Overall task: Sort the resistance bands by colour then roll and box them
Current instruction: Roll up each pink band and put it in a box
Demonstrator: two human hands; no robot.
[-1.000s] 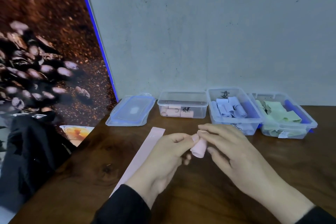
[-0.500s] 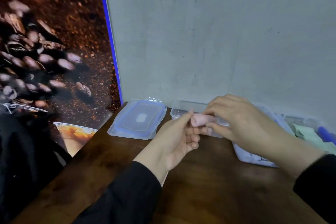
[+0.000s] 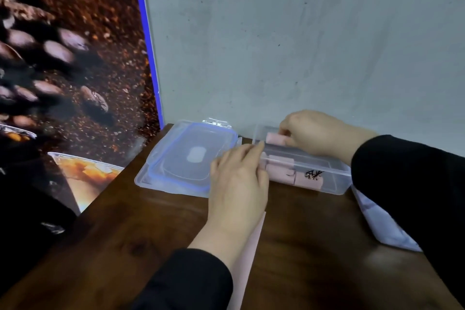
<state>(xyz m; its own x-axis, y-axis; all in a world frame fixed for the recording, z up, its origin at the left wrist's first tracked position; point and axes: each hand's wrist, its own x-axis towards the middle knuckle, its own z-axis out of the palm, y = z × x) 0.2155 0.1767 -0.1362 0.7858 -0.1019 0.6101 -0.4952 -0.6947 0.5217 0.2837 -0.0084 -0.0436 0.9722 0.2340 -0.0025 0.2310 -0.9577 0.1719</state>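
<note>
My right hand point(image 3: 314, 133) holds a rolled pink band point(image 3: 274, 138) over the clear plastic box point(image 3: 337, 178) at the back of the wooden table. Inside that box lie other pink rolls point(image 3: 289, 175). My left hand point(image 3: 239, 178) rests against the box's left end, fingers loosely curled, with nothing seen in it. A flat unrolled pink band point(image 3: 247, 259) lies on the table under my left forearm.
A clear lid with a blue seal point(image 3: 186, 158) lies left of the pink box. Another clear box point(image 3: 382, 224) shows partly under my right sleeve. A grey wall stands right behind the boxes. A coffee-bean poster fills the left side.
My right hand has carried the pink roll from mid-table up and over the pink box. My left hand let go of the roll and now rests at the box's left end.
</note>
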